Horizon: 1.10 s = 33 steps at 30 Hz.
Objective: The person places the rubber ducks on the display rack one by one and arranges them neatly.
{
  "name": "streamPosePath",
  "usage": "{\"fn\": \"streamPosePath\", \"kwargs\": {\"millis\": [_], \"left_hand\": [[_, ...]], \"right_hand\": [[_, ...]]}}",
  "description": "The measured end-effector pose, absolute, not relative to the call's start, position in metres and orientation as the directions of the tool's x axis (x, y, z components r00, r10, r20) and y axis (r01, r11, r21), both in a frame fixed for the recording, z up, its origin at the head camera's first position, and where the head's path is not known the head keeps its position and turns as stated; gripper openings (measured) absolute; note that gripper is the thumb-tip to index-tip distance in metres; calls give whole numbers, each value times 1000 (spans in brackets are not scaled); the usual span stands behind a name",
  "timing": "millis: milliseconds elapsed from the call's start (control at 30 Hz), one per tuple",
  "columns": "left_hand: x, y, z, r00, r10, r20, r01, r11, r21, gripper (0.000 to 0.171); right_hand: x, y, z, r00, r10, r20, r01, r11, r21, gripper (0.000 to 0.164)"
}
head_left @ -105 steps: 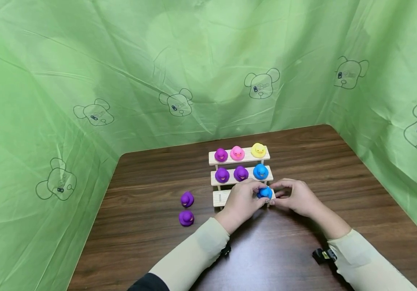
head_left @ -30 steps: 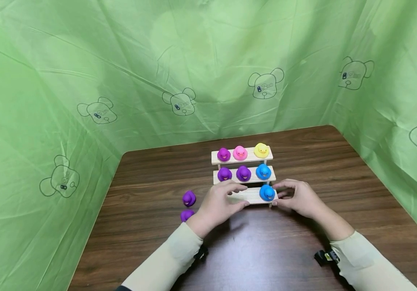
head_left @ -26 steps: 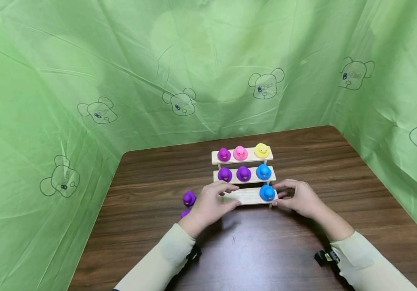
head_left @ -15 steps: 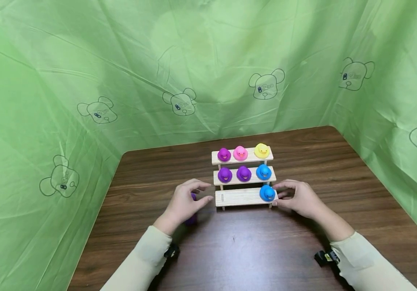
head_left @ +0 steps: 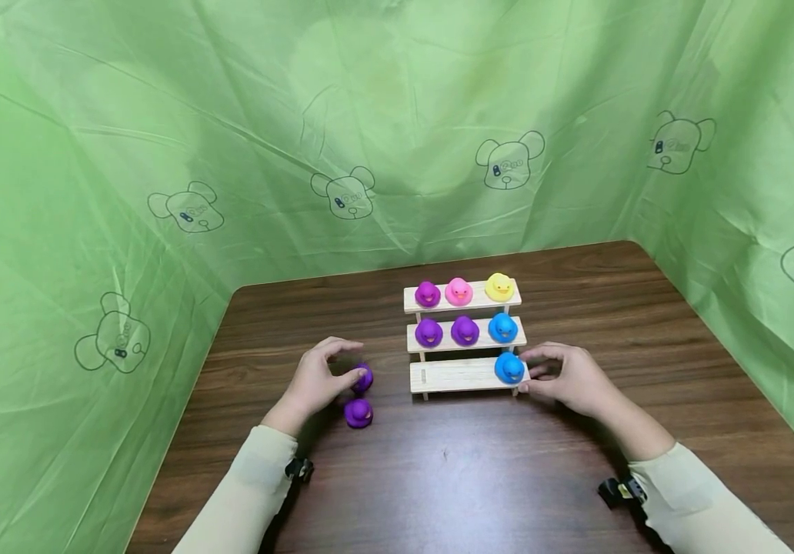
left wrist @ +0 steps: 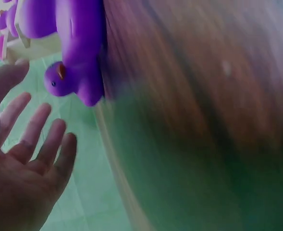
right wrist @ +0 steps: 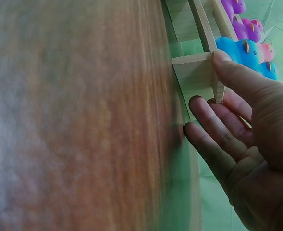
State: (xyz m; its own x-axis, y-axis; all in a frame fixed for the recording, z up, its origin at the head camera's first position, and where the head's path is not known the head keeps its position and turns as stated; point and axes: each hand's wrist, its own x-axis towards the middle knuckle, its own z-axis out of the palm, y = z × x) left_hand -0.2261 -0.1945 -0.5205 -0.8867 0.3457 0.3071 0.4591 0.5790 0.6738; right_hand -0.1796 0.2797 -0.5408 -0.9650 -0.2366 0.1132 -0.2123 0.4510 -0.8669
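Observation:
My left hand (head_left: pixel 312 381) hovers at the left with thumb and fingers spread around the farther loose purple rubber duck (head_left: pixel 365 378), which it partly covers. Whether a fingertip touches that duck is unclear. A second purple rubber duck (head_left: pixel 358 413) sits just nearer on the table. My right hand (head_left: pixel 570 378) holds the right end of the three-tier wooden shelf (head_left: pixel 455 376), thumb at the front corner, fingers behind the end. Beside it on the bottom tier sits a blue rubber duck (head_left: pixel 509 368). In the left wrist view, the left hand's fingers (left wrist: pixel 38 127) are parted.
The middle tier carries two purple ducks (head_left: pixel 465 331) and a blue duck (head_left: pixel 503 328). On the top tier are a purple duck (head_left: pixel 428 294), a pink duck (head_left: pixel 458 292) and a yellow duck (head_left: pixel 499 287). Green sheeting (head_left: pixel 397 138) surrounds the brown wooden table (head_left: pixel 438 477).
My left hand has let go of the blue duck on the bottom tier and moved left to the loose purple ducks. The right hand stays at the shelf's right end.

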Motion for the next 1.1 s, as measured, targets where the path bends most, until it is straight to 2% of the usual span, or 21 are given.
{"fn": "streamPosePath", "kwargs": {"millis": [167, 300, 433, 600, 833, 1100], "left_hand": [[-229, -199, -526, -902, 384, 195, 406, 607, 683, 54], [-230, -198, -528, -900, 409, 151, 392, 607, 691, 51], [-229, -197, -528, -902, 407, 145, 386, 607, 695, 45], [-226, -198, -526, -910, 389, 142, 373, 623, 688, 48], [-223, -197, -525, -918, 376, 124, 354, 639, 683, 34], [-221, -195, -525, -923, 362, 129, 347, 638, 687, 33]], "right_hand": [[-180, 280, -541, -965, -238, 111, -211, 451, -868, 46], [-180, 280, -540, -967, -234, 101, -199, 445, -873, 47], [-180, 280, -540, -968, -232, 96, -195, 451, -871, 46], [-179, 280, -540, -968, -233, 96, -195, 452, -870, 46], [-180, 280, -539, -967, -233, 99, -198, 451, -870, 45], [-180, 280, -541, -966, -236, 103, -203, 455, -867, 46]]}}
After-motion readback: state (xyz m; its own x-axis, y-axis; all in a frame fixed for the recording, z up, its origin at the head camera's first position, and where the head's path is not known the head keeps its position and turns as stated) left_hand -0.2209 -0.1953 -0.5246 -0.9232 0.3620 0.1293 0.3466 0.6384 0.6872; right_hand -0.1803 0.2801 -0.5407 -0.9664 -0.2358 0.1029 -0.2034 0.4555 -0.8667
